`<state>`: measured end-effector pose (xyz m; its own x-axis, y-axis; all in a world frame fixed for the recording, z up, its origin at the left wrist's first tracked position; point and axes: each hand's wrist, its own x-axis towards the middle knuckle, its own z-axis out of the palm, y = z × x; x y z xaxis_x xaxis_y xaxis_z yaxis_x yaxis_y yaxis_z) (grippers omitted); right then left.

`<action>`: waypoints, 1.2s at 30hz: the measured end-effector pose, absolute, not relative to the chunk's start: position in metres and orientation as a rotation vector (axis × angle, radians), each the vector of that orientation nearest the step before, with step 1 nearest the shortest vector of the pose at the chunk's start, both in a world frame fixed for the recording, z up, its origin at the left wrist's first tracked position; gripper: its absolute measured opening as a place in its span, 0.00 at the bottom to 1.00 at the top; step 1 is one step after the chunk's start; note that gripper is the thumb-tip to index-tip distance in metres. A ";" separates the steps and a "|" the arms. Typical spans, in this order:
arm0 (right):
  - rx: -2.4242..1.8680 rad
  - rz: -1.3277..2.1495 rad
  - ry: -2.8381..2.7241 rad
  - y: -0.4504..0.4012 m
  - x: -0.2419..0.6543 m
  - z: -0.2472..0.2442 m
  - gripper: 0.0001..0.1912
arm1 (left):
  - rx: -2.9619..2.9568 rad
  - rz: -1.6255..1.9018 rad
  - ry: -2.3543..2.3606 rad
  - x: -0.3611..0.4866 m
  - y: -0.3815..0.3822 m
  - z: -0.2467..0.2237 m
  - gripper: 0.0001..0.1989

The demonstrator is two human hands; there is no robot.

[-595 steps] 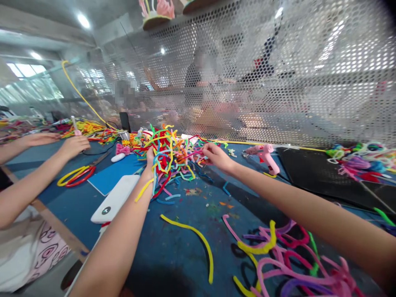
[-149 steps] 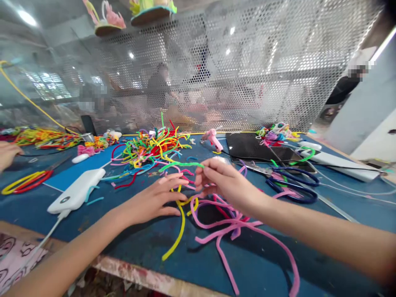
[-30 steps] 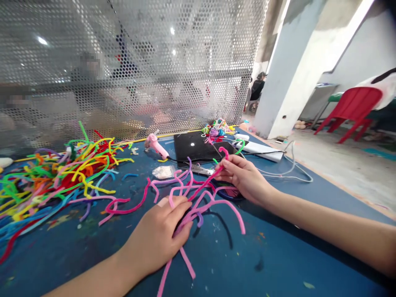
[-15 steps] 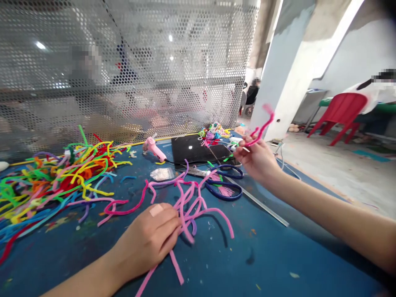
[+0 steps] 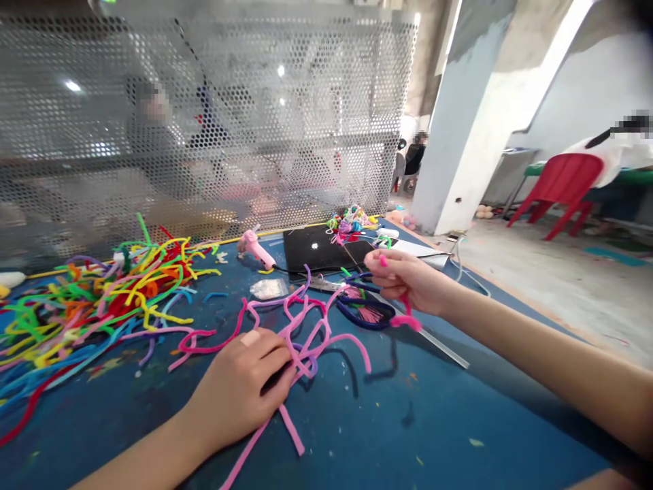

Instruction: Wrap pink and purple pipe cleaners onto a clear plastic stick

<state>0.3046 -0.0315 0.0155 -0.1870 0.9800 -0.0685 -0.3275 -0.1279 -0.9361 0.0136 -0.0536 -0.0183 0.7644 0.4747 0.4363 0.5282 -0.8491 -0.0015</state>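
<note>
Pink pipe cleaners point(image 5: 302, 355) — left hand point(image 5: 249, 378), fingers curled around them | magenta stem point(image 5: 407, 321) — right hand point(image 5: 412, 280), fingers pinching it

We are in a craft workshop, judging by the stained blue worktable point(image 5: 433, 408) strewn with a heap of multicoloured fuzzy stems point(image 5: 102, 306), a loose bunch of pink fuzzy stems point(image 5: 302, 354), a pink plastic glue gun point(image 5: 259, 252) and navy-handled metal scissors point(image 5: 329, 286). Around us we see a grey perforated screen point(image 5: 245, 136), a bare concrete floor point(image 5: 551, 272) and a red plastic chair point(image 5: 571, 177).
</note>
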 end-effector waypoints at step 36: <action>-0.918 1.710 -0.663 -0.061 0.201 -0.016 0.14 | -2.604 -0.425 -1.764 0.092 -0.053 -0.011 0.13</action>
